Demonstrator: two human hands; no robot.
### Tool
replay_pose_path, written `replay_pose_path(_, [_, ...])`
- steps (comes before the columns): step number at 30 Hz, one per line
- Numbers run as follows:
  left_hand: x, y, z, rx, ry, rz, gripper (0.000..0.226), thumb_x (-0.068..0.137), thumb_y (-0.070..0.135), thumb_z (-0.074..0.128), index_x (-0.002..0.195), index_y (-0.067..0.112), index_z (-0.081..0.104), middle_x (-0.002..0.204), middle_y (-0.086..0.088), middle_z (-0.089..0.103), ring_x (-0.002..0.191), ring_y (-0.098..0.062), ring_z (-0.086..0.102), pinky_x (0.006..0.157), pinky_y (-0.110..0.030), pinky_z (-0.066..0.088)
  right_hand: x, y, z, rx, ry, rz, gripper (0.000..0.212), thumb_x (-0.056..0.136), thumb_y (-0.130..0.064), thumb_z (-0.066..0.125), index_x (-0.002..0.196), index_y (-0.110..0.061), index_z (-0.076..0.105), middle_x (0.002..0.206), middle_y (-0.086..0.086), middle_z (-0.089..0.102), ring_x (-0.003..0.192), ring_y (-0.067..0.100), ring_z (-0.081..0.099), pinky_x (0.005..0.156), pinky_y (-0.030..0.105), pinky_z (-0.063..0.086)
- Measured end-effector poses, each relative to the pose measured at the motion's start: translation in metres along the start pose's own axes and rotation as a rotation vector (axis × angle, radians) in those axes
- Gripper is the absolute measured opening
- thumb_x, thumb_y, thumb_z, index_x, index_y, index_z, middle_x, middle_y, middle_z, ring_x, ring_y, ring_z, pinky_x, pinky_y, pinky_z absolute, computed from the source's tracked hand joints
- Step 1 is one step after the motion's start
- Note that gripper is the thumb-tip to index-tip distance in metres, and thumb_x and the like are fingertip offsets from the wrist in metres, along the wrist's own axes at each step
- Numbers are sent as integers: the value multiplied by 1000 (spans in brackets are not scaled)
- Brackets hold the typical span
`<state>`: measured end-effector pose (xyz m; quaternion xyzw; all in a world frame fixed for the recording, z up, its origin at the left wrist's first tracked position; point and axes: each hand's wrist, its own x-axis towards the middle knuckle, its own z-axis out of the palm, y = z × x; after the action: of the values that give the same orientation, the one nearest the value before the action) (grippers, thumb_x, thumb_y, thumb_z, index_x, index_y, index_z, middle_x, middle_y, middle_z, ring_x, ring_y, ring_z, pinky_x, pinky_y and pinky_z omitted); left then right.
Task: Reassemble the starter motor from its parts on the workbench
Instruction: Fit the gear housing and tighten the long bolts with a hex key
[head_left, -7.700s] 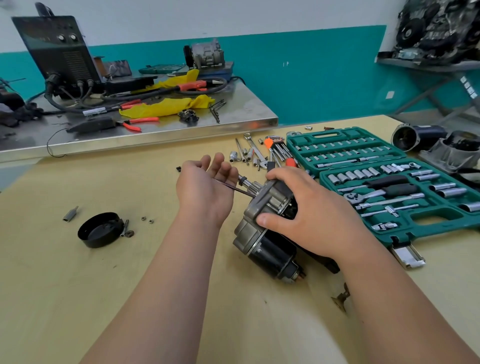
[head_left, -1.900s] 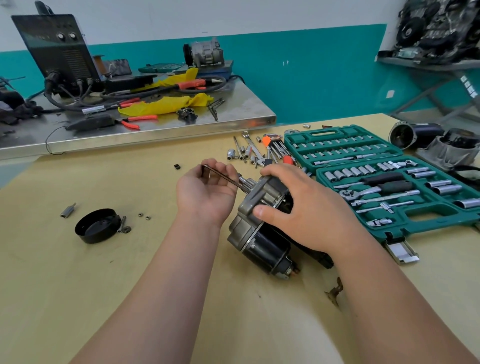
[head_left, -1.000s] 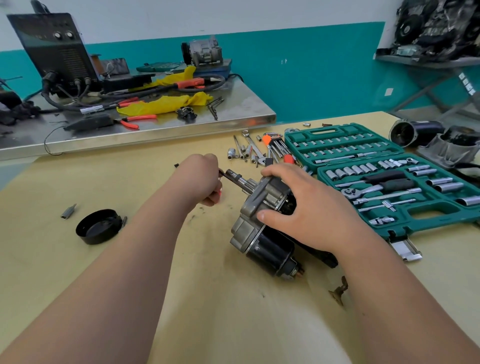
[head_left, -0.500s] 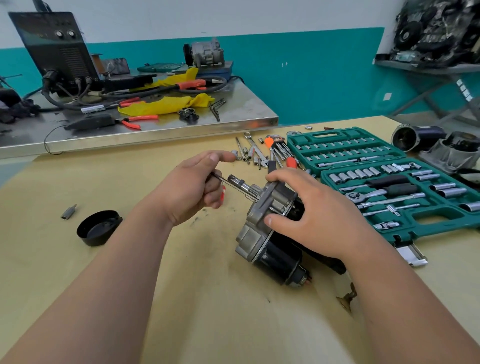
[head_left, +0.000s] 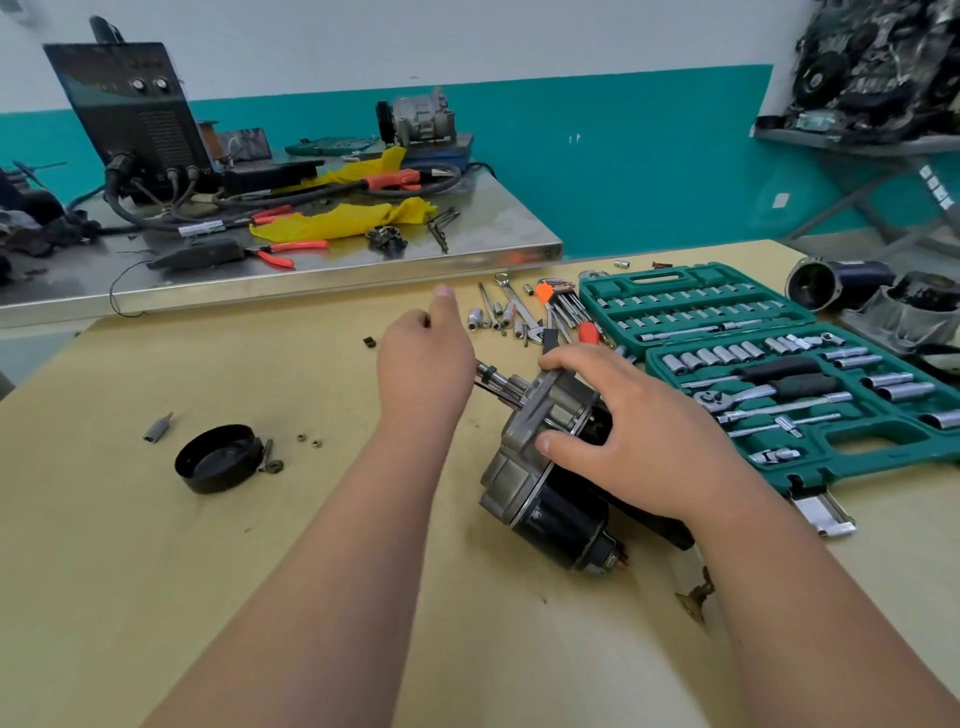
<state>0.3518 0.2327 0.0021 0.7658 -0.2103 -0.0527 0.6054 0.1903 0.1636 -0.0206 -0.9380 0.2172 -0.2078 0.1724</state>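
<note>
Head view: motor (head_left: 550, 499) lying mid-surface (head_left: 156, 571), grey housing gripped by curled fingers of right hand (head_left: 644, 447); left hand (head_left: 423, 364) fingers curled, pinching thin rod (head_left: 496, 392) beside shaft (head_left: 493, 375).

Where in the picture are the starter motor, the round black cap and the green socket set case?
starter motor (head_left: 561, 525): head view, on its black cylindrical body.
round black cap (head_left: 218, 460): head view, on its hollow inside.
green socket set case (head_left: 821, 464): head view, on the bare front rim.
</note>
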Motion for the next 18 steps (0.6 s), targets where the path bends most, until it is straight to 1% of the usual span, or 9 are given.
replay_pose_path(2, [-3,-2,5,-299,141,-221,48,98,42,48,61,15,33,52,3,29,52,-18,29,54,-31,24,0,0,0,5,1,-1,56,72,-69,46,124,-59,28,129,-35,38,89,-5,51,59,10,31])
replay_pose_path(4, [-5,-3,6,-590,142,-389,39,95,31,52,62,16,38,46,4,31,45,-16,31,55,-32,28,0,0,1,7,1,-2,57,71,-69,45,124,-60,27,130,-35,37,88,-6,50,59,11,31])
replay_pose_path(6, [-4,-8,6,-860,57,-399,39,95,22,49,59,17,36,43,5,30,41,-15,34,57,-33,31,1,1,1,6,5,-3,57,72,-69,46,125,-60,27,130,-36,36,85,-10,48,58,11,31])
replay_pose_path(7, [-2,-10,7,-923,34,-388,39,96,20,48,59,18,34,44,4,29,42,-16,33,57,-32,31,1,1,1,8,7,-1,56,72,-69,46,124,-60,27,130,-37,35,84,-14,46,58,11,31])
replay_pose_path(10, [0,-13,10,-807,71,-357,37,93,19,47,57,18,36,46,3,30,46,-17,33,56,-32,27,1,1,1,9,14,0,55,73,-68,47,124,-60,28,130,-37,35,85,-23,40,59,10,30])
replay_pose_path(13, [1,-12,14,-516,134,-299,31,90,21,47,61,20,38,61,-6,30,60,-21,27,57,-36,22,1,1,2,6,16,-6,55,73,-67,47,125,-59,29,131,-37,34,86,-10,48,59,10,30])
replay_pose_path(15, [1,-11,18,-404,102,-211,35,90,20,47,59,20,30,55,3,25,59,-20,21,57,-38,20,1,1,2,2,21,-11,55,73,-68,46,124,-59,29,131,-38,32,90,-6,47,60,10,30])
replay_pose_path(16, [1,-9,19,-391,79,-179,40,90,20,48,56,21,26,48,9,21,56,-19,19,56,-36,19,1,1,2,0,23,-13,55,73,-68,46,124,-59,29,130,-38,30,90,-6,47,60,10,30])
replay_pose_path(18, [0,-5,22,-406,84,-142,50,90,22,51,48,26,23,42,11,16,50,-16,17,50,-30,18,1,2,2,1,23,-18,55,73,-68,45,125,-58,29,129,-39,29,91,-6,47,61,10,31])
